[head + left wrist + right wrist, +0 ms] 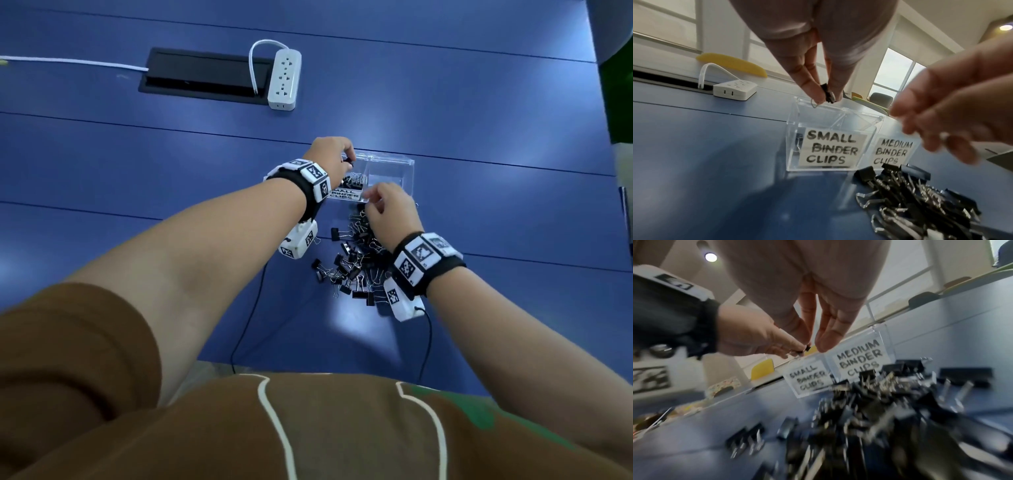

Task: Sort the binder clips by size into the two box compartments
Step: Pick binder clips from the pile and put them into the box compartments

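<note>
**Small clip held over the left compartment**

One clear box point(390, 168) with two compartments side by side on a blue table point(137, 164). Two paper labels on its front: "SMALL BINDER CLIPS" point(831, 148) on the left, "MEDIUM BINDER CLIPS" point(893, 151) on the right.

Left hand point(330, 159): thumb and fingertips pinched on one small black clip point(828, 95), held just above the rim of the small compartment. A few clips point(354, 180) already lie in that compartment; exact count hidden by the label and hand.

Right hand point(392, 214): above the pile, near the box front, fingers loosely curled. Whether it holds anything I cannot tell; the view is blurred.

One loose pile of black clips point(356, 263), mixed sizes, dozens, too tangled to count, just in front of the box.

One white power strip point(284, 78) and one black cable hatch point(202, 73), well beyond the box.
</note>
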Demonstrator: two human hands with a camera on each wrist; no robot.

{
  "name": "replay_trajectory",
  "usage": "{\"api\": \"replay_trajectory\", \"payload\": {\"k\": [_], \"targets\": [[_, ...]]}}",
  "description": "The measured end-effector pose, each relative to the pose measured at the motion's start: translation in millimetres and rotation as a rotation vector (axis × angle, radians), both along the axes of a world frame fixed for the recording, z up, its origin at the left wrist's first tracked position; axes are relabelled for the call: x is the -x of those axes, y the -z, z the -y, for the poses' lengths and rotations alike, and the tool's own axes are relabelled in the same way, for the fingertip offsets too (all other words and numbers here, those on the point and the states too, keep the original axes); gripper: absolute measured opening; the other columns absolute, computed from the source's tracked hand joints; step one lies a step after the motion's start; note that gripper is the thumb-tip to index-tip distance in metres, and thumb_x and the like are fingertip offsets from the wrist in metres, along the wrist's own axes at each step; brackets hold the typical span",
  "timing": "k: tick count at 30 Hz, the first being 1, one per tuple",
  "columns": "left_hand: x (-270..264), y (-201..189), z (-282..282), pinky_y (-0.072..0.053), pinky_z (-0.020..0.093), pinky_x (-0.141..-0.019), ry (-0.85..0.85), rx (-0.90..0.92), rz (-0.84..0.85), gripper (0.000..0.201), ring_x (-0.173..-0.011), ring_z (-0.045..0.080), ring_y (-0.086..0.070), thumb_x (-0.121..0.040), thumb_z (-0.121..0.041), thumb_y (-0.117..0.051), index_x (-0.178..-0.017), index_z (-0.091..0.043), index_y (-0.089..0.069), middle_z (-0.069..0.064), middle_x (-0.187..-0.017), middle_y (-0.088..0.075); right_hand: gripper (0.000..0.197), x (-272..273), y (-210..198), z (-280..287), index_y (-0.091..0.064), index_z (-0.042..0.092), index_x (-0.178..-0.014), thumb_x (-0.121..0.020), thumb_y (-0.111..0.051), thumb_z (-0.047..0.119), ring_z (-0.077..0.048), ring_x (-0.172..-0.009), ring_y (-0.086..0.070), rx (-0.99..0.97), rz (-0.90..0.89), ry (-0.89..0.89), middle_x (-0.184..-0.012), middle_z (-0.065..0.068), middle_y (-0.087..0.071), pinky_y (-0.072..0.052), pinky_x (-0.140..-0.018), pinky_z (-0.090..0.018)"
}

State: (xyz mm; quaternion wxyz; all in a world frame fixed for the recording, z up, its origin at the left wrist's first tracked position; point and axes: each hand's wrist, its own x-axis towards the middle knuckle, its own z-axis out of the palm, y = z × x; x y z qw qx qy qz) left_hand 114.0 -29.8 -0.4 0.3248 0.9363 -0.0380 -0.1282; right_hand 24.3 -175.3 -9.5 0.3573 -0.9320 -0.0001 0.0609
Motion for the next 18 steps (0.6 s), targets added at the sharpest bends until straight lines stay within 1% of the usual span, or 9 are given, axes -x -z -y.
{"api": "replay_trajectory", "payload": {"k": [2,3,5,7,10,13,15,16,18], "targets": [[1.0,1.4,3.6,-0.053,0.03,-0.078,0.047,-0.04,-0.01,0.011,-0.076,0.021,-0.057,-0.085,-0.013,-0.065,-0.096,-0.014,-0.068,0.011,-0.095,-0.064,0.017,23.9,6.7,-2.0,-0.064,0.011,-0.097,-0.088,-0.05,0.007,-0.017,-0.086,-0.056,0.043,-0.084,-0.095,-0.101,-0.003,-0.06,-0.051,-0.086,-0.03],[2.5,1.1,4.8,-0.052,0.03,-0.081,0.075,-0.057,-0.012,0.015,-0.082,0.023,-0.059,-0.086,-0.015,-0.065,-0.1,-0.013,-0.067,0.012,-0.102,-0.066,0.016,35.4,10.9,-3.9,-0.064,0.011,-0.097,-0.088,-0.051,0.008,-0.018,-0.089,-0.057,0.075,-0.12,-0.158,-0.102,-0.004,-0.06,-0.051,-0.088,-0.032],[7.5,0.0,5.1,-0.051,0.032,-0.089,0.121,-0.08,-0.01,0.024,-0.098,0.025,-0.062,-0.087,-0.018,-0.065,-0.111,-0.015,-0.064,0.01,-0.112,-0.066,0.015,53.7,20.3,-8.0,-0.065,0.009,-0.097,-0.087,-0.054,0.008,-0.022,-0.091,-0.058,0.114,-0.136,-0.259,-0.102,-0.006,-0.06,-0.051,-0.089,-0.034],[15.9,-2.2,2.8,-0.05,0.034,-0.092,0.14,-0.084,0.022,0.028,-0.104,0.023,-0.061,-0.088,-0.02,-0.063,-0.115,-0.017,-0.063,0.007,-0.114,-0.066,0.018,64.0,27.9,-13.2,-0.066,0.006,-0.1,-0.085,-0.056,0.008,-0.026,-0.097,-0.058,0.113,-0.132,-0.304,-0.104,-0.009,-0.06,-0.047,-0.09,-0.03],[35.8,-4.2,-4.3,-0.05,0.034,-0.088,0.154,-0.063,0.101,0.017,-0.1,0.022,-0.059,-0.086,-0.015,-0.062,-0.102,-0.015,-0.065,0.006,-0.106,-0.065,0.024,67.8,36.7,-22.6,-0.064,0.004,-0.107,-0.085,-0.056,0.009,-0.031,-0.108,-0.054,0.116,-0.161,-0.348,-0.112,-0.013,-0.057,-0.045,-0.095,-0.034],[65.5,-1.9,-18.7,-0.047,0.03,-0.08,0.186,-0.048,0.065,0.013,-0.083,0.017,-0.053,-0.082,-0.008,-0.058,-0.092,-0.013,-0.065,0.006,-0.096,-0.061,0.027,64.3,42.3,-29.5,-0.062,0.003,-0.111,-0.085,-0.053,0.006,-0.034,-0.111,-0.051,0.156,-0.196,-0.389,-0.116,-0.016,-0.053,-0.044,-0.096,-0.036],[88.8,3.4,-30.6,-0.048,0.03,-0.078,0.227,-0.073,-0.001,0.015,-0.077,0.016,-0.051,-0.081,-0.006,-0.056,-0.09,-0.012,-0.066,0.004,-0.089,-0.057,0.027,59.1,43.6,-31.2,-0.063,0.003,-0.108,-0.083,-0.052,0.004,-0.035,-0.107,-0.053,0.151,-0.191,-0.373,-0.112,-0.017,-0.053,-0.044,-0.094,-0.036],[100.2,7.6,-36.4,-0.046,0.029,-0.077,0.239,-0.092,-0.036,0.016,-0.077,0.019,-0.053,-0.081,-0.005,-0.055,-0.091,-0.011,-0.066,0.005,-0.088,-0.057,0.026,55.8,42.9,-31.4,-0.064,0.004,-0.107,-0.082,-0.054,0.004,-0.034,-0.104,-0.054,0.138,-0.18,-0.345,-0.109,-0.016,-0.054,-0.045,-0.093,-0.036],[121.1,18.4,-46.4,-0.045,0.028,-0.08,0.234,-0.105,-0.094,0.017,-0.086,0.026,-0.059,-0.081,-0.004,-0.055,-0.093,-0.01,-0.066,0.01,-0.094,-0.06,0.024,49.5,37.5,-29.8,-0.066,0.008,-0.104,-0.081,-0.058,0.008,-0.027,-0.094,-0.057,0.079,-0.166,-0.241,-0.103,-0.012,-0.058,-0.047,-0.089,-0.034]]}}
